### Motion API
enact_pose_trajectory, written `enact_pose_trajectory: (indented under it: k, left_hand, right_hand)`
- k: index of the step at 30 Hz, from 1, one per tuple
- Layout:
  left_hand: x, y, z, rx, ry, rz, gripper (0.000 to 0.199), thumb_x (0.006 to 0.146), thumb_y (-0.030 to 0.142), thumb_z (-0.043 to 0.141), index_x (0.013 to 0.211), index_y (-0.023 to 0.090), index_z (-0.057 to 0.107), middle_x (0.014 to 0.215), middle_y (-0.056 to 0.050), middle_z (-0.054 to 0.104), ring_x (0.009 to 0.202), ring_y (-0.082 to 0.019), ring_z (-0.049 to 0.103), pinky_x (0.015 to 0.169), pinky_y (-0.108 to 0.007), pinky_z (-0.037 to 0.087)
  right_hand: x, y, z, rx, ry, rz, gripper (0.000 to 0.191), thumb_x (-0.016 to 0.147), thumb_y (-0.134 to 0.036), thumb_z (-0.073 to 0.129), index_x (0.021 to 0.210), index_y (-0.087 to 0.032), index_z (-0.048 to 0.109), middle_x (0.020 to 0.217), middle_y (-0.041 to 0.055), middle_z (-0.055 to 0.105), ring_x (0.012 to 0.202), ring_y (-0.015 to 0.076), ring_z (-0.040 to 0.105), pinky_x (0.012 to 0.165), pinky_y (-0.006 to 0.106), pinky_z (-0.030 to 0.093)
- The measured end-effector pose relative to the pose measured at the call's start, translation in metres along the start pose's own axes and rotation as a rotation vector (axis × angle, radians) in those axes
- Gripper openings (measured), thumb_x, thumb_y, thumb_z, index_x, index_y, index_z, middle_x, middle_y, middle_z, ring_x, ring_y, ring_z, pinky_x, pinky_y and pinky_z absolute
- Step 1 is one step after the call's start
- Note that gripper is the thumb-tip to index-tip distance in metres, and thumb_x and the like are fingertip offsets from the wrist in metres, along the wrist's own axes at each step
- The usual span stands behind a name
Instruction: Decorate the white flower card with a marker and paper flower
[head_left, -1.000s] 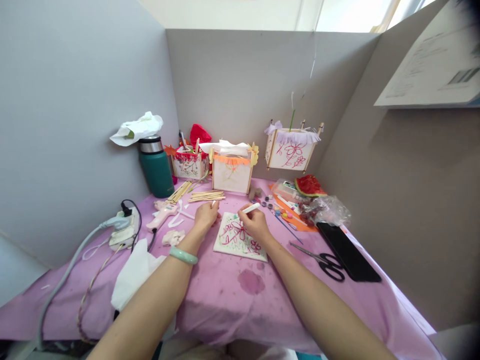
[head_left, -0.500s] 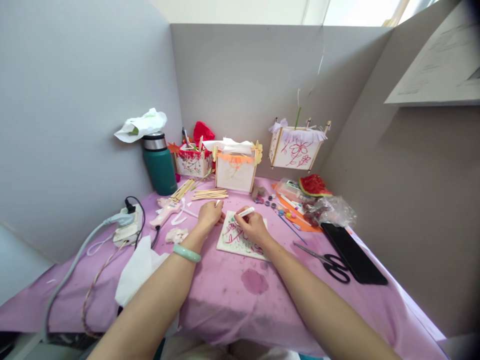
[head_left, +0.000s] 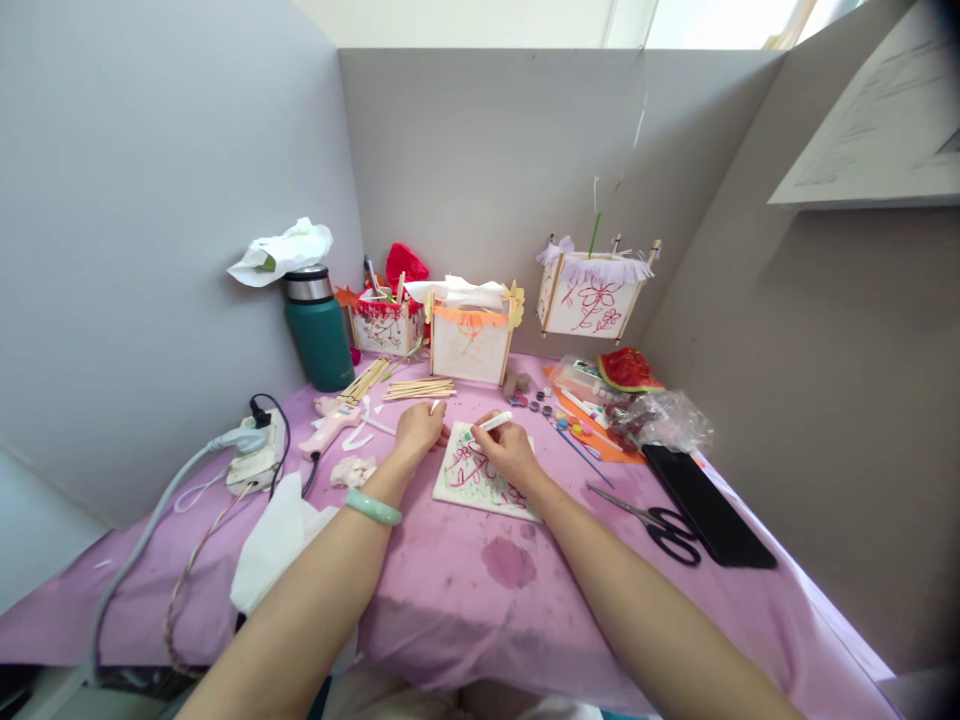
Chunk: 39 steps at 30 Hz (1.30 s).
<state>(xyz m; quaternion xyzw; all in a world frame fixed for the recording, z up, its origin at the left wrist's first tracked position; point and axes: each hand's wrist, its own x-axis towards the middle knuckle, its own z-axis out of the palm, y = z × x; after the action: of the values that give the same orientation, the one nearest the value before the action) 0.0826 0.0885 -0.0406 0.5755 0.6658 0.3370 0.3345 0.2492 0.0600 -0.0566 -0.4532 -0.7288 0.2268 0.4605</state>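
Observation:
A square white panel (head_left: 480, 480) with red flower lines and green marks lies flat on the pink-purple cloth. My right hand (head_left: 508, 452) grips a white marker (head_left: 496, 421), its tip down at the panel's upper part. At the panel's upper left edge is my left hand (head_left: 421, 430), fingers closed around a small white piece (head_left: 435, 406), perhaps a marker cap. Thin wooden sticks (head_left: 420, 388) lie just beyond my left hand.
Scissors (head_left: 660, 522) and a black phone-like slab (head_left: 709, 508) lie on the right. Paint pots (head_left: 574, 427) sit beyond the panel. On the left are a pink glue gun (head_left: 330, 430), a power strip (head_left: 255, 458) and a green bottle (head_left: 319, 335). Decorated lanterns (head_left: 470, 345) stand behind.
My right hand and the marker have shifted very slightly to the right over the panel. My left hand keeps its place.

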Motion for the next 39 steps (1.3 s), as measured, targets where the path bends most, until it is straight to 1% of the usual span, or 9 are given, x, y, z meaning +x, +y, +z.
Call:
enact_pose_trajectory:
  k: [9, 14, 20, 24, 29, 35, 39]
  left_hand:
    - [0.0011, -0.0014, 0.0005, -0.001, 0.007, 0.007, 0.040, 0.089, 0.041, 0.035, 0.086, 0.012, 0.063, 0.076, -0.010, 0.073, 0.055, -0.015, 0.067, 0.044, -0.020, 0.047]
    - [0.0015, -0.0012, 0.0006, -0.007, 0.003, 0.003, 0.040, 0.089, 0.041, 0.035, 0.085, 0.013, 0.062, 0.075, -0.010, 0.073, 0.054, -0.015, 0.067, 0.043, -0.020, 0.048]
    - [0.0015, -0.0017, 0.0009, 0.003, 0.004, -0.008, 0.039, 0.089, 0.042, 0.035, 0.086, 0.014, 0.062, 0.075, -0.009, 0.073, 0.055, -0.014, 0.067, 0.045, -0.019, 0.048]
    - [0.0009, -0.0009, 0.0005, 0.006, 0.006, -0.008, 0.038, 0.089, 0.041, 0.035, 0.085, 0.014, 0.062, 0.075, -0.009, 0.073, 0.054, -0.014, 0.067, 0.045, -0.018, 0.047]
    - [0.0003, 0.0002, 0.0001, 0.004, 0.003, -0.013, 0.037, 0.089, 0.040, 0.035, 0.085, 0.014, 0.061, 0.075, -0.009, 0.073, 0.054, -0.014, 0.067, 0.044, -0.019, 0.048]
    - [0.0008, -0.0007, 0.0004, 0.001, -0.002, -0.011, 0.037, 0.089, 0.040, 0.035, 0.083, 0.015, 0.061, 0.075, -0.009, 0.073, 0.055, -0.015, 0.067, 0.044, -0.019, 0.047]
    - [0.0017, -0.0013, 0.0006, 0.003, 0.007, -0.008, 0.037, 0.089, 0.041, 0.035, 0.084, 0.014, 0.061, 0.075, -0.009, 0.073, 0.055, -0.015, 0.067, 0.044, -0.019, 0.047]
  right_hand:
    - [-0.0008, 0.0013, 0.0014, -0.030, -0.008, -0.031, 0.016, 0.081, -0.032, 0.051, 0.074, -0.019, 0.057, 0.059, -0.0024, 0.055, 0.055, 0.0128, 0.051, 0.055, 0.022, 0.035]
    - [-0.0016, -0.0016, 0.0000, -0.004, 0.031, -0.018, 0.016, 0.081, -0.030, 0.049, 0.074, -0.019, 0.056, 0.057, -0.0032, 0.053, 0.053, 0.0123, 0.050, 0.054, 0.022, 0.034]
    - [-0.0027, -0.0022, 0.0008, 0.060, -0.018, -0.033, 0.015, 0.081, -0.032, 0.051, 0.074, -0.019, 0.055, 0.057, -0.0037, 0.051, 0.053, 0.0121, 0.048, 0.053, 0.021, 0.034]
    - [-0.0035, -0.0044, 0.0010, 0.053, -0.042, -0.051, 0.017, 0.081, -0.033, 0.050, 0.073, -0.019, 0.054, 0.059, -0.0033, 0.052, 0.055, 0.0124, 0.048, 0.054, 0.021, 0.035]
    - [-0.0039, -0.0073, 0.0002, 0.038, -0.073, -0.028, 0.016, 0.081, -0.032, 0.049, 0.071, -0.019, 0.053, 0.058, -0.0040, 0.050, 0.053, 0.0122, 0.048, 0.054, 0.022, 0.034]
    - [-0.0033, -0.0041, -0.0003, 0.056, -0.027, -0.028, 0.016, 0.081, -0.032, 0.050, 0.072, -0.019, 0.052, 0.058, -0.0041, 0.049, 0.054, 0.0124, 0.047, 0.054, 0.022, 0.034]
    - [-0.0034, -0.0034, 0.0003, 0.060, -0.040, -0.043, 0.016, 0.082, -0.032, 0.050, 0.072, -0.020, 0.052, 0.058, -0.0042, 0.049, 0.055, 0.0125, 0.047, 0.055, 0.022, 0.034]
